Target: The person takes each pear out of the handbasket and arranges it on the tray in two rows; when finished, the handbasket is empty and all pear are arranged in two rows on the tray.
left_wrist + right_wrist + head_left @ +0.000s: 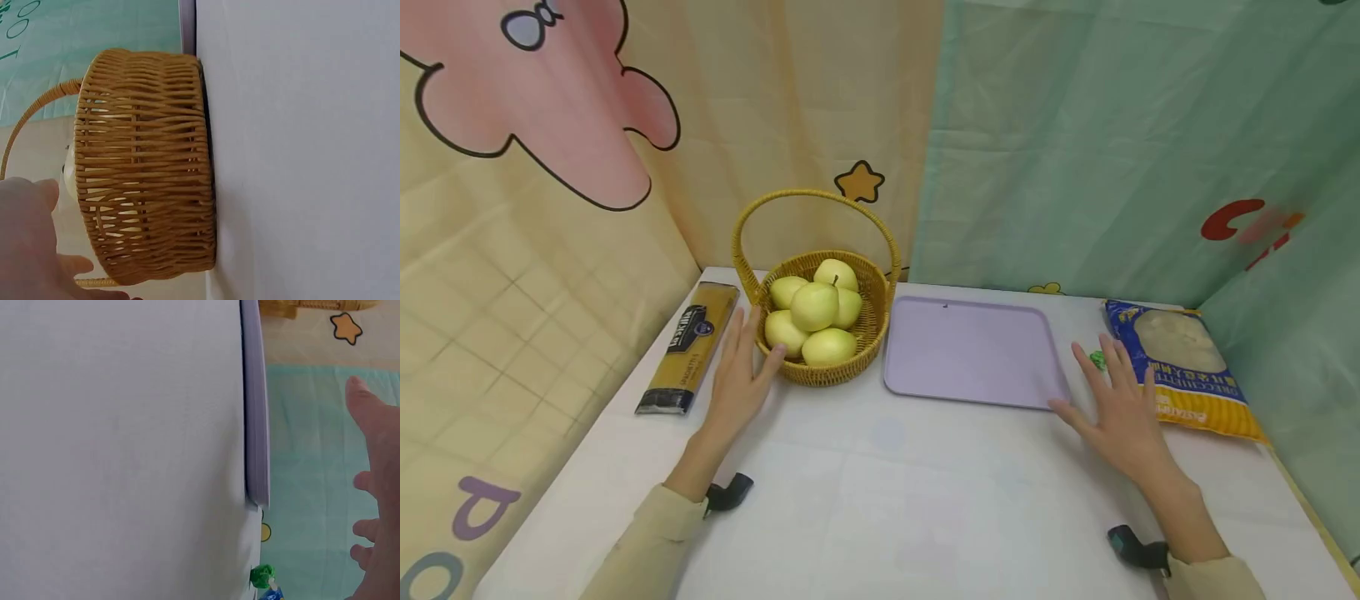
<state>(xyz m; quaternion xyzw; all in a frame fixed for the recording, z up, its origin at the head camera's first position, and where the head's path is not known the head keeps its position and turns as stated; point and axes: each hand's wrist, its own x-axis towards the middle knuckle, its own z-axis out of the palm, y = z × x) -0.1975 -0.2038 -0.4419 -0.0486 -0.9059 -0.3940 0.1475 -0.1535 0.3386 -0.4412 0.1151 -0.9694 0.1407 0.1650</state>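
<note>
A wicker basket (820,375) with a tall arched handle holds several pale green pears (814,307). My left hand (737,387) hovers at the basket's left front side, fingers extended and holding nothing. In the left wrist view the woven basket wall (147,169) stands just past that hand (28,244). My right hand (1123,421) is spread in the air between a lilac tray (973,350) and a blue and yellow bag of orecchiette pasta (1213,412). The right wrist view shows this hand (384,469) with fingers apart, grasping nothing, and the tray's edge (256,425) beyond.
A flat pack of spaghetti (692,346) lies left of the basket. Some small green thing (1098,360) sits by the pasta bag, partly behind my right fingers. Printed curtains (1075,150) close off the back and sides of the white table (880,500).
</note>
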